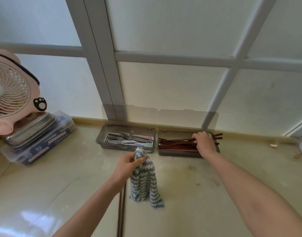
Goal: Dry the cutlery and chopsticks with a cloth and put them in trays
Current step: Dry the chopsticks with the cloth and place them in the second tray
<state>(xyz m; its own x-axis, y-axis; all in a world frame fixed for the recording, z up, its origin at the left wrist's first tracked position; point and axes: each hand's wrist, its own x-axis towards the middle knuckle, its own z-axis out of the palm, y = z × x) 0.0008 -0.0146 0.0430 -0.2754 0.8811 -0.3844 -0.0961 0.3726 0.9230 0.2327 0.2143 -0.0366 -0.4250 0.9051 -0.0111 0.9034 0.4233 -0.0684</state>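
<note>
1. While your left hand (pixel 128 164) pinches the striped cloth (pixel 144 183) at its top, fingers clenched on the fabric, a dark pair of sticks (pixel 120 212) runs from under that wrist toward you. Risk: the pair slips out, since any grasp on it is hidden and may be slight.
2. Cloth, lower end: reaches the counter (pixel 215 194). Risk: it drags, picks up grime or wet, and then dries poorly.
3. Right hand (pixel 205 142): fingers bent over the chopsticks (pixel 177 144) in the right tray (pixel 179 153). Whether they grasp or only press cannot be told. Risk: a pull on one stick shifts the whole heap.
4. Chopsticks, far ends: several jut past the right tray's end wall. Risk: a nudge tips them onto the counter.
5. Cutlery (pixel 129 139): lies in the left tray (pixel 124 148), just beyond the cloth's top. Risk: a swing of the cloth snags a fork or handle.
6. Trays: side by side, close together. Risk: shoving one moves the other.
</note>
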